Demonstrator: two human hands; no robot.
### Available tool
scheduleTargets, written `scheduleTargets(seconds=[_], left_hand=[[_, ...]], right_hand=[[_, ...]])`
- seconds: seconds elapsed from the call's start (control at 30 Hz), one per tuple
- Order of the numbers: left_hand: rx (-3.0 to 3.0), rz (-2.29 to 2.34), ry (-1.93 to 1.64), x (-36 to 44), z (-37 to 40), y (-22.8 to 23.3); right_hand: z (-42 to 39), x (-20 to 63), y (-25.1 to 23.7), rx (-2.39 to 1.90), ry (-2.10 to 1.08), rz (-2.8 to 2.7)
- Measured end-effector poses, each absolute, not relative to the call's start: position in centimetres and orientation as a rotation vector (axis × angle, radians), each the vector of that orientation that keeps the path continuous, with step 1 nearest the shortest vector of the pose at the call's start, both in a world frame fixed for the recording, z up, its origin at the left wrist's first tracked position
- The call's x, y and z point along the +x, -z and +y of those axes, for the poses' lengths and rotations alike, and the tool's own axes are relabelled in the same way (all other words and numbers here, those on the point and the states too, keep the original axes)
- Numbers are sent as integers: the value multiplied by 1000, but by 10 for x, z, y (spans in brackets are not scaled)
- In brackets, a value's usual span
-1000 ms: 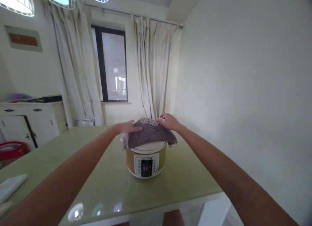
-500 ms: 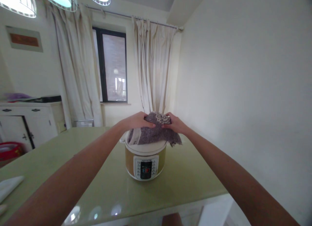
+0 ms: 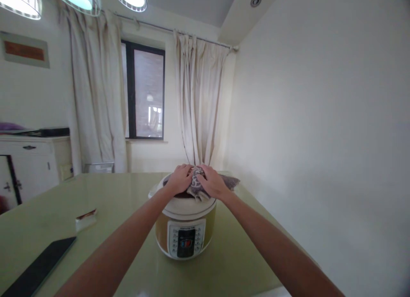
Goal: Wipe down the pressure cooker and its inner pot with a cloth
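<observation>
A yellow and white electric cooker [image 3: 184, 228] stands on the pale green table [image 3: 121, 203], its control panel facing me. A grey-purple patterned cloth [image 3: 200, 185] is bunched on top of its white lid. My left hand [image 3: 180, 180] grips the cloth from the left. Pressed close beside it, my right hand [image 3: 210, 182] grips the cloth from the right. One corner of the cloth sticks out past my right hand toward the wall.
A dark flat slab [image 3: 36, 269] lies at the table's near left, with a small white packet [image 3: 86, 219] behind it. A white sideboard [image 3: 33, 156] stands at the left wall. Curtains [image 3: 198, 104] flank a dark window [image 3: 144, 96]. The white wall [image 3: 320, 117] is close on the right.
The cloth lay spread over the lid with my hands apart on it. Both hands have come together and gathered it into a bunch. My view has moved closer and slightly right.
</observation>
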State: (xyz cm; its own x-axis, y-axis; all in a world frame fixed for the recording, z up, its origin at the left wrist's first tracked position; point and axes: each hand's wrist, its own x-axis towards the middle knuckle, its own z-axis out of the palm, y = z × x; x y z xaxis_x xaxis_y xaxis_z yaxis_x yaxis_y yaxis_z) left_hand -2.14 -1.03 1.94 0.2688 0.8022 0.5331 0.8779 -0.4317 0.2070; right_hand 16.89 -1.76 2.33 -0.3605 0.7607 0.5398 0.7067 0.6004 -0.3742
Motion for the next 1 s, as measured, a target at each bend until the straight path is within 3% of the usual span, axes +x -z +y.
scheduleTargets(seconds=[0.37, 0.73, 1.0], left_hand=[[-2383, -1433, 874, -25, -2, -11], [-2379, -1468, 806, -21, -7, -17], [-2385, -1420, 762, -25, 0, -14]], right_hand=[[82, 183, -25, -1561, -324, -1965], [-58, 220, 11, -1214, 76, -2000], [34, 214, -6, -1560, -318, -1835]])
